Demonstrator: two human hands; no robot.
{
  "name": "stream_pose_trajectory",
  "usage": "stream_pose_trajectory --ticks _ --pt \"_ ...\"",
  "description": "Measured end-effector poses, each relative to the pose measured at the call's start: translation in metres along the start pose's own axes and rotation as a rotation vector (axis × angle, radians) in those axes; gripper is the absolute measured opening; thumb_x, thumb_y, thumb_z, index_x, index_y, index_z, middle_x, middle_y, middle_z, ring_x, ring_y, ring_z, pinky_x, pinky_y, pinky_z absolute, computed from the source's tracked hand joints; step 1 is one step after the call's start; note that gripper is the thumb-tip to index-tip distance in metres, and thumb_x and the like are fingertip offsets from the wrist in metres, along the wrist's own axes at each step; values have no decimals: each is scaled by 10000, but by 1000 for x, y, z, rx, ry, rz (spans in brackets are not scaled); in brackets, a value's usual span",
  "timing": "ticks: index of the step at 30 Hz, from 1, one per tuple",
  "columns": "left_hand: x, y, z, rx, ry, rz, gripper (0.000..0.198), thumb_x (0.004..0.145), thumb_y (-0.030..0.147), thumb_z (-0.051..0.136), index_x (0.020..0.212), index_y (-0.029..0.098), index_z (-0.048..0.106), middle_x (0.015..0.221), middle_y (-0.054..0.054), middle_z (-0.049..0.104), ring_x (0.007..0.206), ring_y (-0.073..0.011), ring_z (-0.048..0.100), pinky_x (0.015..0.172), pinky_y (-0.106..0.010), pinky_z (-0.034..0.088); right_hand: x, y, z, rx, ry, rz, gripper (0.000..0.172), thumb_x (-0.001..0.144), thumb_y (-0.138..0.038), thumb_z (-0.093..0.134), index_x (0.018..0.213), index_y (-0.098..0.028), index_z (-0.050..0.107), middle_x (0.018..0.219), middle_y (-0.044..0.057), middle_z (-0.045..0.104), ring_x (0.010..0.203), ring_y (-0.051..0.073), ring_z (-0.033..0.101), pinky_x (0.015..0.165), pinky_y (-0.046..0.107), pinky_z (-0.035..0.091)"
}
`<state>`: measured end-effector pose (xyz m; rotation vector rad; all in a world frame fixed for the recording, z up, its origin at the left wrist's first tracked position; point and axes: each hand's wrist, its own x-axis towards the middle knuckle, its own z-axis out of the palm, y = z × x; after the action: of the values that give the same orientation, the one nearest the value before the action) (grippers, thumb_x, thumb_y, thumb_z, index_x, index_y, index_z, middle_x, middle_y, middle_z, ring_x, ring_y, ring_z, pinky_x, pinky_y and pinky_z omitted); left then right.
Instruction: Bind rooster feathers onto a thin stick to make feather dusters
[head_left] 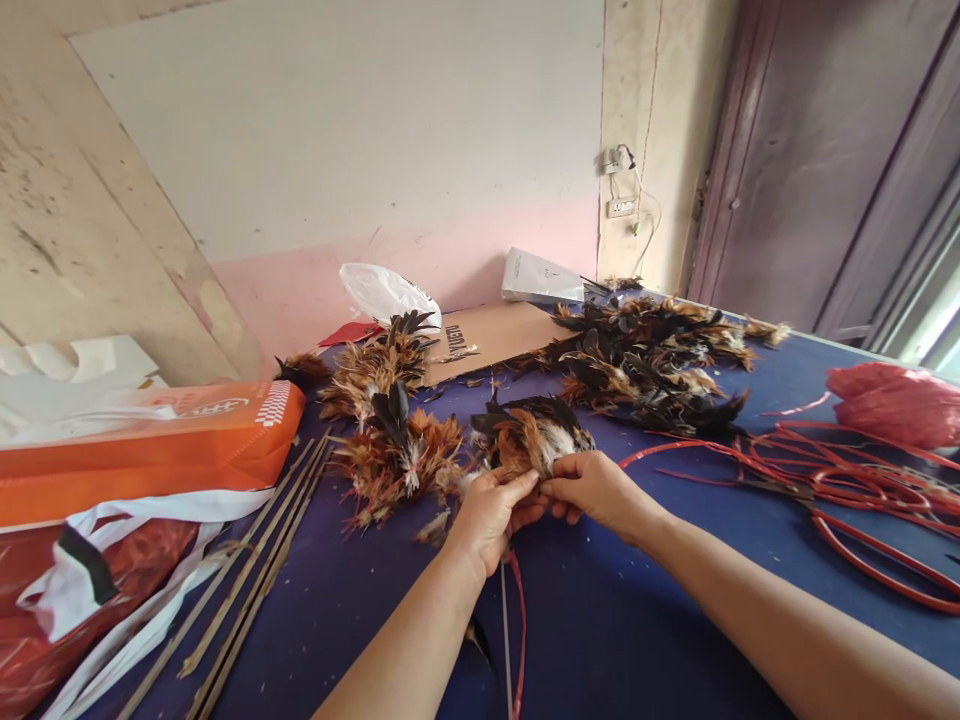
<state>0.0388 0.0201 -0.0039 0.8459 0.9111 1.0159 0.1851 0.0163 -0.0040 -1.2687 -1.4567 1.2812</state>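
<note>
Both hands meet over the blue tabletop at a bunch of brown, black and white feathers (525, 430). My left hand (495, 510) is closed around the lower end of the bunch, thumb on top. From the right, my right hand (589, 490) pinches at the same base; whether its fingertips hold feathers or a tie is hidden. A red plastic strip (518, 620) hangs down below the left hand, beside a thin pale stick or cord (504, 630). Just left of the bunch lies another feather cluster (401, 450), with red strands at its edge.
Large feather heaps (652, 350) lie at the back right, near a flat cardboard piece (495, 335). Red-handled scissors (847, 520) rest among red plastic strips (825, 455) on the right. Several thin sticks (247, 570) and an orange bag (247, 435) occupy the left side.
</note>
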Motion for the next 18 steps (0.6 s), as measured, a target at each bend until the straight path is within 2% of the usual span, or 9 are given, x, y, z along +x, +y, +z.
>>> stream_pose_trajectory --ticks 5,10,13,18 --pt "-3 6 2 -220 -55 19 166 687 140 645 846 98 621 804 -92 672 730 -143 644 621 -190 524 6 2 -11 489 -14 154 99 677 -186 629 642 -128 557 494 -28 544 409 41 478 401 140 392" --pt "-3 3 3 -135 14 52 173 690 89 622 862 91 636 829 -104 672 669 -117 632 566 -166 504 6 1 -20 846 -113 261 54 717 -138 601 702 -132 549 571 -22 562 441 29 487 419 128 393" --pt "-1 -1 3 -50 56 69 146 672 107 643 818 95 651 800 -98 670 627 -107 617 535 -165 490 6 1 -22 898 -101 288 61 723 -132 592 693 -137 539 564 -22 554 441 35 479 390 126 358" --pt "-1 -4 4 86 36 141 186 650 221 678 805 119 663 763 -77 665 615 -106 602 533 -178 477 8 6 -20 790 -69 255 116 677 -158 644 691 -146 530 568 -28 549 452 46 472 372 135 323"
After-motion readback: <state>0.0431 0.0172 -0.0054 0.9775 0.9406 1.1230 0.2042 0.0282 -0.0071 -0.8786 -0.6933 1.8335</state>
